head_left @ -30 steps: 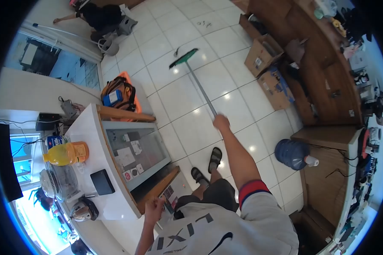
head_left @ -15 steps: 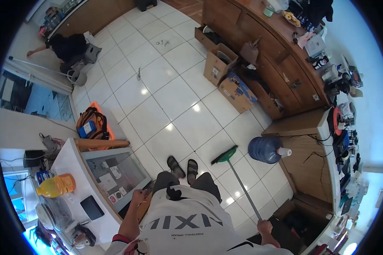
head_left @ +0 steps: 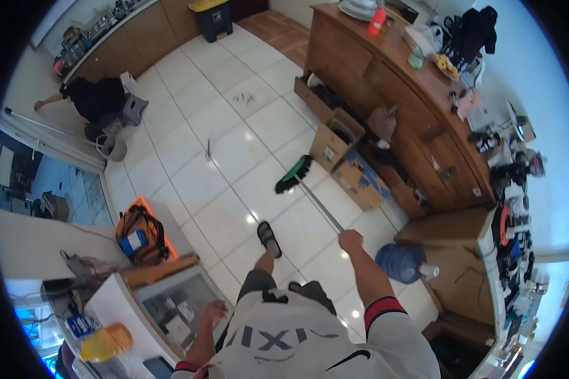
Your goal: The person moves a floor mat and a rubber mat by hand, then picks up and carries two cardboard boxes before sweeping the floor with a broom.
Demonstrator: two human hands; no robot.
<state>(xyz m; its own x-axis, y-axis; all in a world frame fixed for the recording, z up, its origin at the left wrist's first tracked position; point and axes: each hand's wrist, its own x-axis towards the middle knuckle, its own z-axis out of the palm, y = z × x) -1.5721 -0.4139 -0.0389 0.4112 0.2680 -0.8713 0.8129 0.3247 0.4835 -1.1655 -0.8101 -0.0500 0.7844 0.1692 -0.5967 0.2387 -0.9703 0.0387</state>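
A broom with a green head and black bristles (head_left: 293,175) is at the centre of the view, over the white tiled floor. Its grey handle runs down to my right hand (head_left: 350,240), whose fingers are wrapped round it. My left hand (head_left: 215,311) hangs beside the glass-fronted cabinet (head_left: 182,308), holding nothing, with its fingers slightly apart. One sandalled foot (head_left: 268,239) is stretched forward on the tiles. Small dark debris (head_left: 208,150) and more dark bits (head_left: 243,98) lie on the floor ahead.
A person (head_left: 98,100) crouches at the upper left near a grey basket (head_left: 112,148). An orange crate (head_left: 169,246) holds a bag. Cardboard boxes (head_left: 330,148) stand by open drawers of the wooden cabinet (head_left: 348,50). A blue water bottle (head_left: 399,263) lies at right.
My right hand has moved forward and up with the broom, whose head is now farther ahead and nearer the boxes. One foot has stepped forward. My left hand is lower, its fingers looser.
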